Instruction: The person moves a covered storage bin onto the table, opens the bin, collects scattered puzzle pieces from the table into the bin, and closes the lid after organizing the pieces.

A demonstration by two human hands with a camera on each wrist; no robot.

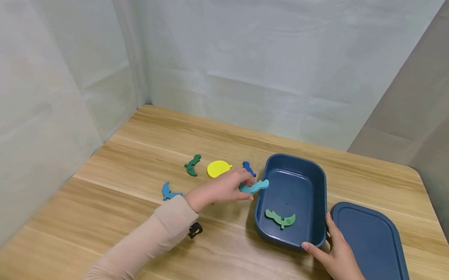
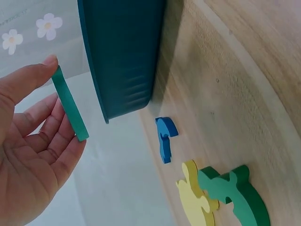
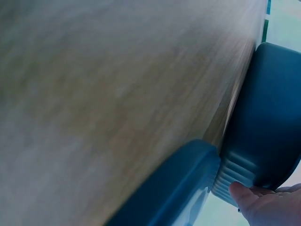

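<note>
My left hand (image 1: 228, 187) pinches a light blue animal-shaped piece (image 1: 260, 186) just over the left rim of a dark blue plastic box (image 1: 325, 210). In the left wrist view the piece (image 2: 71, 106) is edge-on between thumb and fingers, apart from the box wall. Inside the box lies a green piece (image 1: 280, 219). My right hand (image 1: 340, 258) grips the box's near right corner, thumb on the near side and fingers along the right side. Left of the box lie a dark blue piece (image 1: 249, 168), partly hidden, a yellow piece (image 1: 218, 169), a dark green piece (image 1: 192, 165) and a blue piece (image 1: 169, 192).
A dark blue lid (image 1: 378, 252) lies on the wooden table (image 1: 109, 200), right of the box and partly behind my right hand. Pale cloth (image 1: 264, 58) hangs behind the table's far edge. Black straps show at both wrists.
</note>
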